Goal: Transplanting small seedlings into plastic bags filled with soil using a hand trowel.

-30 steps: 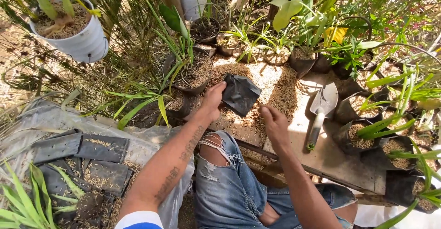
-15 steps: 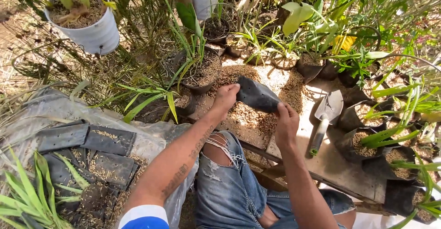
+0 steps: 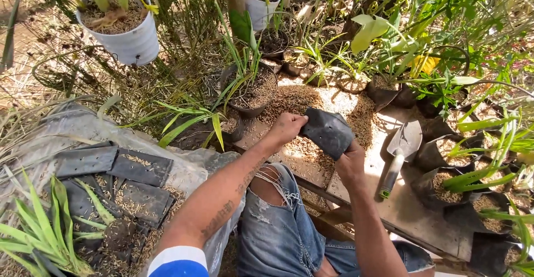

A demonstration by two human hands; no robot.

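Garden board (image 3: 411,204), hands (image 3: 286,127) gripping bag (image 3: 328,132)

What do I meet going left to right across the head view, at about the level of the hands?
Flat black nursery bags on the plastic sheet → left hand → black bag held in both hands → right hand → trowel on the board → filled black bags.
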